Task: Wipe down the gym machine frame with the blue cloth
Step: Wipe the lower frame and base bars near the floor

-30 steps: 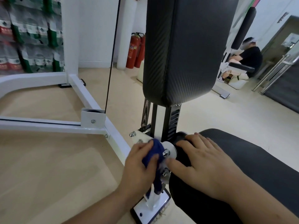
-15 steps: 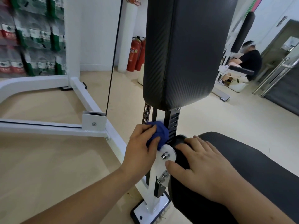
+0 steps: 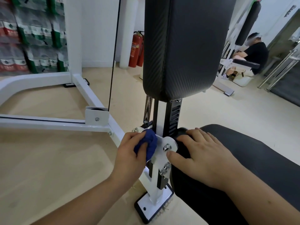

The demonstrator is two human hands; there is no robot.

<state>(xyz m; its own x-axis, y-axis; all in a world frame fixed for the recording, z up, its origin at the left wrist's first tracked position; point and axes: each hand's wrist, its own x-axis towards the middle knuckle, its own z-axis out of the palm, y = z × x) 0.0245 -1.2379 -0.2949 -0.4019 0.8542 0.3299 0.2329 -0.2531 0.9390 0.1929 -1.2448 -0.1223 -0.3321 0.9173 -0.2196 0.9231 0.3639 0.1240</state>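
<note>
**Tech 1:** Checking the left hand [image 3: 129, 153]. Holding anything?

**Tech 2:** Clamping the blue cloth [image 3: 148, 146] between curled fingers and thumb, bunched into a wad. Pressing it against the gym machine frame [image 3: 155, 190], on the white bracket plate [image 3: 159, 158] at the end edge of the bench seat [image 3: 251, 159]. Touching the plate just left of the upper bolt [image 3: 166, 147] and the foot of the black upright.

**Tech 1:** Confirming the right hand [image 3: 204, 158].

**Tech 2:** Lying flat with fingers relaxed and spread, gripping nothing. Resting on that same end edge of the bench seat, thumb tip sitting just beside the bracket plate, below the upper bolt.

**Tech 1:** Noting the surroundings.

**Tech 2:** Standing upright above the cloth: the black back pad [image 3: 183, 46], with a coil spring [image 3: 148, 109] hanging at its lower left corner. Sitting on the floor below the hands: the white base plate [image 3: 154, 207]. Standing against the far wall: two red fire extinguishers [image 3: 135, 49]. Sitting well apart at the right: a person in a black top [image 3: 254, 56].
</note>
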